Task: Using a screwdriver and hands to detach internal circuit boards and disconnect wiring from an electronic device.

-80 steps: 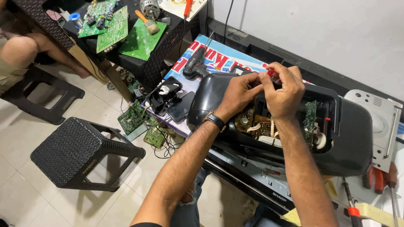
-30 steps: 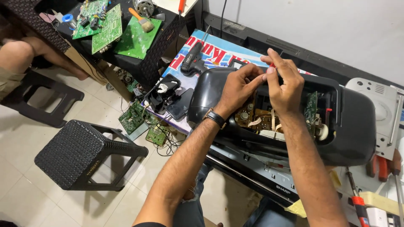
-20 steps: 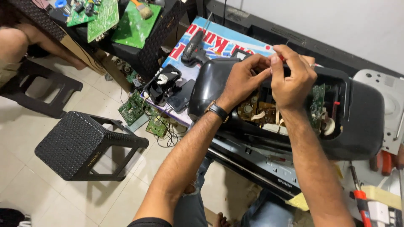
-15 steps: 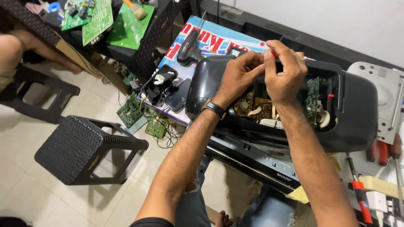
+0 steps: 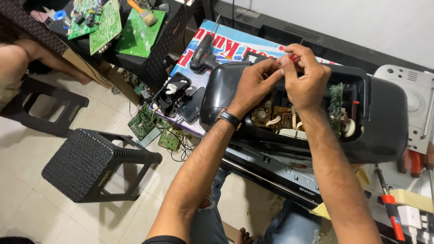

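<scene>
Start at the left: the black stool [image 5: 97, 165] and the green circuit boards [image 5: 149, 126] lie away from the work. Your left hand [image 5: 253, 86] rests on the rim of the opened black radio casing [image 5: 379, 122], fingers pinched toward a small red-tipped tool [image 5: 293, 57]. Your right hand [image 5: 307, 79] is clenched around that tool (likely a screwdriver) above the exposed boards — you seem mid-fastener. The next move calls for a steady downward twist. Both forearms reach straight forward, wrists bent over the casing.
</scene>
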